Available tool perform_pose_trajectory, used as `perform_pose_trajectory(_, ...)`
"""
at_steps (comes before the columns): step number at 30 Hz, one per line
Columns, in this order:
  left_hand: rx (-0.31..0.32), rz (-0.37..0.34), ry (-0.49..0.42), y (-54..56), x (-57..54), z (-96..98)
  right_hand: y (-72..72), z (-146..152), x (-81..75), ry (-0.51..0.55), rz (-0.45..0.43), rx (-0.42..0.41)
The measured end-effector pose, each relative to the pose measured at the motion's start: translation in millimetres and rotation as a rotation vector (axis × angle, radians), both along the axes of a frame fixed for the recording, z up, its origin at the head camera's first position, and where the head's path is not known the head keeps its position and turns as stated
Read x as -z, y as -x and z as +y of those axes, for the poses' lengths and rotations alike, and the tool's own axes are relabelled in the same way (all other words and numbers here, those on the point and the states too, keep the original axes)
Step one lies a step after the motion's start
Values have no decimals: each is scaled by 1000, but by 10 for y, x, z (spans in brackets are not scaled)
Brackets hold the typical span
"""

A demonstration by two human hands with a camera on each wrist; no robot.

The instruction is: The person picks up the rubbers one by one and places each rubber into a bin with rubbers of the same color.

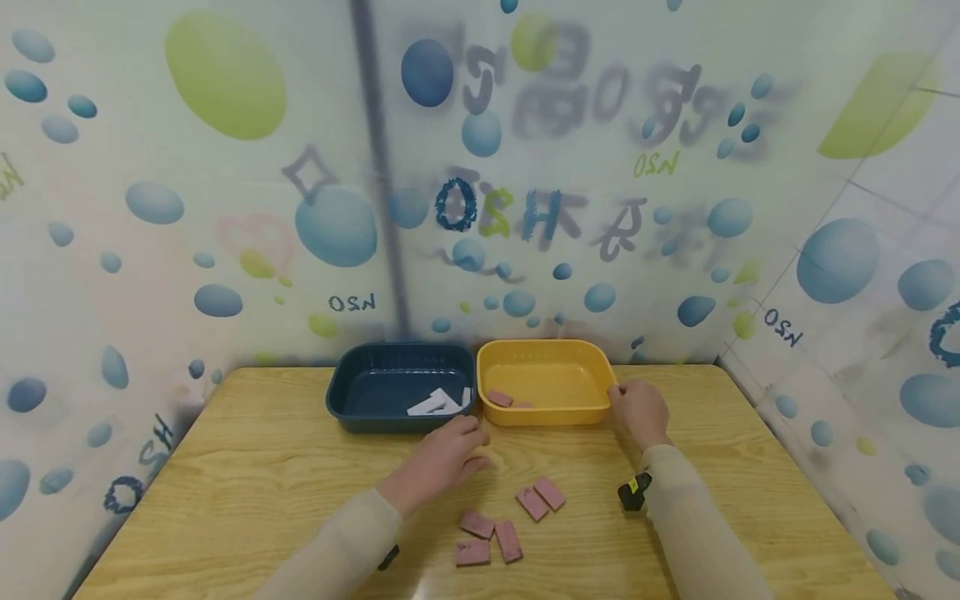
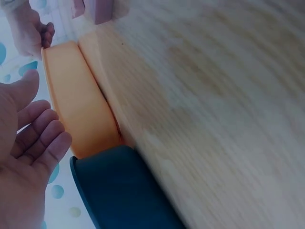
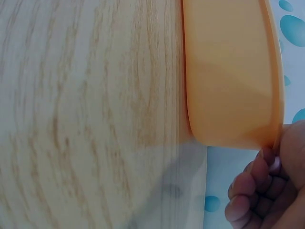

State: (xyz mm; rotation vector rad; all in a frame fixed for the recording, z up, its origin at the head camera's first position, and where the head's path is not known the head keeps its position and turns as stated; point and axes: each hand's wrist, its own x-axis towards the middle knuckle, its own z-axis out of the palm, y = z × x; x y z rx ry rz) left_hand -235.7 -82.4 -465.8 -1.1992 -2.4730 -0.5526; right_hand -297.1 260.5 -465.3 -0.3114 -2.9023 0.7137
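My right hand [image 1: 642, 413] pinches the rim of the yellow tray [image 1: 546, 416] at its right end. In the right wrist view, the thumb and index finger of that hand [image 3: 267, 183] meet at the rim, the other fingers curled. My left hand [image 1: 442, 462] hovers with relaxed fingers just in front of the dark blue tray [image 1: 405, 423], holding nothing. The left wrist view shows its loosely bent fingers [image 2: 40, 136] beside both trays. Two pink blocks [image 1: 500, 399] lie in the yellow tray; several white pieces [image 1: 431, 405] lie in the blue one.
Several pink blocks [image 1: 508, 542] lie on the wooden table [image 1: 247, 467] in front of the hands, with a pair [image 1: 533, 504] a little farther back. The trays stand side by side at the table's back edge, against a patterned wall covering [image 1: 480, 275].
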Motion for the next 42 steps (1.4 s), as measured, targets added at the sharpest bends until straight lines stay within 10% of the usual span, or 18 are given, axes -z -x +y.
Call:
perform_pose_trajectory(25,85,-222,197,-213,38,-220,18,8,32,1,10,10)
perform_pose_trajectory(42,109,-214,274,-284,87,-216,14,12,17,9,-2,11)
